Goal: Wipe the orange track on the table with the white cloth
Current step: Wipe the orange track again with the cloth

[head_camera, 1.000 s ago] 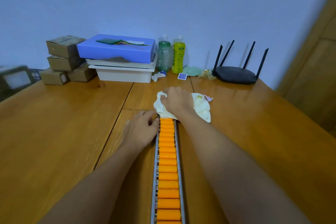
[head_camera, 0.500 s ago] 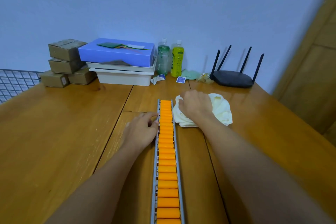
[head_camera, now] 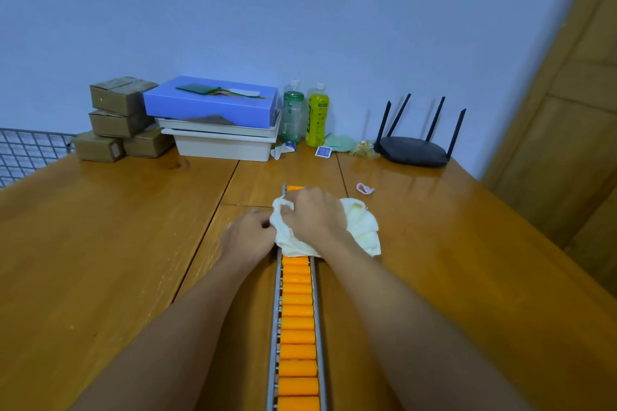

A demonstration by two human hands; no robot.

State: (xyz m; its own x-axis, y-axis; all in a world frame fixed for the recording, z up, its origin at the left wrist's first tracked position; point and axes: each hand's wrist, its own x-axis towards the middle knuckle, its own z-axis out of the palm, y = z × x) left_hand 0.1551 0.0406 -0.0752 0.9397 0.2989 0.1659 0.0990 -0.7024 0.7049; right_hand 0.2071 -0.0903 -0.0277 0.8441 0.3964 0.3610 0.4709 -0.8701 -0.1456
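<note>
An orange roller track (head_camera: 297,317) in a grey metal frame runs from the bottom edge of the view up the middle of the wooden table (head_camera: 100,260). A crumpled white cloth (head_camera: 362,230) lies over the track near its far end. My right hand (head_camera: 315,215) presses down on the cloth and grips it. My left hand (head_camera: 248,237) rests on the table against the track's left rail, fingers curled, touching the cloth's left edge. Only the track's far tip shows beyond the cloth.
At the back stand stacked cardboard boxes (head_camera: 117,117), a blue box (head_camera: 213,102) on white trays, two bottles (head_camera: 305,113) and a black router (head_camera: 414,150). A small pink loop (head_camera: 364,188) lies right of the track. A wire grid (head_camera: 26,150) sits far left.
My right hand has brought the cloth from the table right of the track back onto the track's far part. The left hand stays beside the rail.
</note>
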